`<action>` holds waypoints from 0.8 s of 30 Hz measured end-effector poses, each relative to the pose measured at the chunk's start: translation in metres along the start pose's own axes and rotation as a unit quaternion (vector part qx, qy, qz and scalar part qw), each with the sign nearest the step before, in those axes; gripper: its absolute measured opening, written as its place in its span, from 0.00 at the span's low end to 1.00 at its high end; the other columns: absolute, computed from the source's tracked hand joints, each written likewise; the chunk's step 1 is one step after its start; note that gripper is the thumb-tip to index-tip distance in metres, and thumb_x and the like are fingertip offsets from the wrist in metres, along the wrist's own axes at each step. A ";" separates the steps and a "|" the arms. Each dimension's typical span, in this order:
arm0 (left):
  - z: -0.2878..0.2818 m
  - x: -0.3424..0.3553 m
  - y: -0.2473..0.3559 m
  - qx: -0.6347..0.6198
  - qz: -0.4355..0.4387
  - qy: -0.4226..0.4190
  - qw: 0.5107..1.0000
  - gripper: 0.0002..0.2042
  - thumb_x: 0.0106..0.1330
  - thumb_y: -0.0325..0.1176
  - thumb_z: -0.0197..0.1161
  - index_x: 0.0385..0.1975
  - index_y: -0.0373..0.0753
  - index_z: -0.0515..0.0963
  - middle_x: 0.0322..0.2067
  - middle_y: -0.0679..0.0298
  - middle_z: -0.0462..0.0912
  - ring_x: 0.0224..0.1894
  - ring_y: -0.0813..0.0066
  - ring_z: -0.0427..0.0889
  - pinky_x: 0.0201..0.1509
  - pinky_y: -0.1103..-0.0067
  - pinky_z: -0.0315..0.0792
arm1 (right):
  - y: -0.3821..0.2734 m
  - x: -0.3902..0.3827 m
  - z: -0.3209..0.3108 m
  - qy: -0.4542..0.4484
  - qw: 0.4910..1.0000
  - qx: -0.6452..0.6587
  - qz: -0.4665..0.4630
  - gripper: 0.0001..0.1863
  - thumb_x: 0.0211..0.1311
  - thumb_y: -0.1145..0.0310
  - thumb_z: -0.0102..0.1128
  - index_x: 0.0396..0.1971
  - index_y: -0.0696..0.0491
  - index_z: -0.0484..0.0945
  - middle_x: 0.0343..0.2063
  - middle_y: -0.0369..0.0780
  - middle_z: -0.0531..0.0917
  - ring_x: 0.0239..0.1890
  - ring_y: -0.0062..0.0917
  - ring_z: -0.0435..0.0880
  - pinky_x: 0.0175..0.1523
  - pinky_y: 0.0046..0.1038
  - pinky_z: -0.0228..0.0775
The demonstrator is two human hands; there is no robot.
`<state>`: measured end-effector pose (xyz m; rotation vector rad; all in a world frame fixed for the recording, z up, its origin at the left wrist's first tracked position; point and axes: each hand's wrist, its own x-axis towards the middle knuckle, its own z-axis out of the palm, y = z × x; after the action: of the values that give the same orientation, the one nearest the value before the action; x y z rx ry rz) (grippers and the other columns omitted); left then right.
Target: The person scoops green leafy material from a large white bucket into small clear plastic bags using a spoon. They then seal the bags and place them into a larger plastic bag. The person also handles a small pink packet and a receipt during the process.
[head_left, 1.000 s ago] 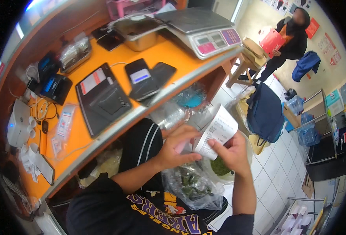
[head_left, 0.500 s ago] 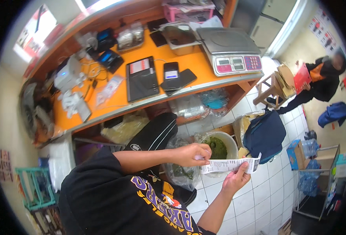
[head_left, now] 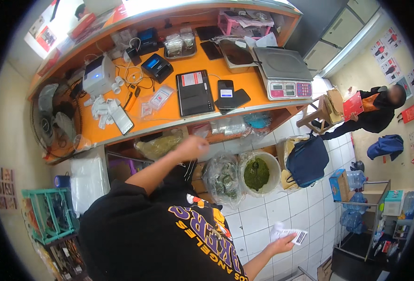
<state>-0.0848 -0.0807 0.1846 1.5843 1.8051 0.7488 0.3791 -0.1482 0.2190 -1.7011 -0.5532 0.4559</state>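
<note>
My right hand (head_left: 282, 244), low in the view over the tiled floor, pinches a printed paper slip (head_left: 297, 235) whose far end curls up. My left hand (head_left: 192, 149) is in front of the orange counter's edge, with its fingers curled and a little blurred. A small pale bit shows at its fingertips, too unclear to name. Between and beyond my hands, a clear plastic bag of green leaves (head_left: 223, 180) stands beside a white bucket (head_left: 275, 164) with a ground green mass (head_left: 256, 174) inside.
The orange counter (head_left: 136, 119) carries a scale (head_left: 284, 70), a tablet (head_left: 195, 96), phones, a white printer (head_left: 99, 75) and paper scraps. A dark blue backpack (head_left: 307, 161) stands right of the bucket. Farther right, a seated person (head_left: 380, 107) holds a red folder.
My hands have moved apart: the left went left toward the counter, while the right drew down toward me with the slip. The left hand no longer touches the slip. My view has shifted slightly.
</note>
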 end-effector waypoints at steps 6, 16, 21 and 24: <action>-0.096 0.077 -0.121 0.132 -0.070 0.112 0.982 0.16 0.62 0.42 0.57 0.33 0.33 0.79 0.32 0.44 0.80 0.39 0.44 0.78 0.45 0.60 0.70 | 0.046 -0.087 -0.055 0.154 0.987 -0.046 0.001 0.22 0.69 0.62 0.50 0.49 0.70 0.71 0.33 0.47 0.81 0.29 0.27 0.81 0.34 0.28 0.76; -0.094 0.065 -0.144 0.315 -0.074 0.084 0.943 0.19 0.58 0.32 0.60 0.49 0.40 0.68 0.44 0.51 0.69 0.45 0.49 0.73 0.45 0.61 0.70 | 0.020 -0.282 -0.007 0.181 0.963 -0.197 -0.015 0.17 0.68 0.64 0.50 0.29 0.65 0.76 0.19 0.38 0.77 0.21 0.18 0.71 0.27 0.27 0.66; -0.086 0.073 -0.152 0.350 -0.085 0.144 0.922 0.18 0.60 0.34 0.59 0.49 0.40 0.69 0.44 0.53 0.70 0.46 0.52 0.72 0.46 0.61 0.69 | 0.020 -0.292 -0.022 0.171 0.964 -0.200 -0.019 0.17 0.67 0.64 0.51 0.28 0.64 0.76 0.19 0.40 0.79 0.22 0.19 0.73 0.28 0.27 0.67; -0.081 0.084 -0.160 0.348 -0.078 0.224 0.907 0.20 0.60 0.38 0.61 0.50 0.39 0.69 0.45 0.51 0.71 0.47 0.52 0.72 0.47 0.61 0.68 | 0.070 -0.273 -0.051 0.114 0.968 -0.214 -0.056 0.16 0.66 0.65 0.52 0.29 0.64 0.77 0.20 0.43 0.80 0.22 0.22 0.76 0.29 0.29 0.68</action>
<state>-0.2575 -0.0186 0.1094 1.7444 2.7238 0.4240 0.1956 -0.3607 0.1601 -2.0876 -0.6037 0.0528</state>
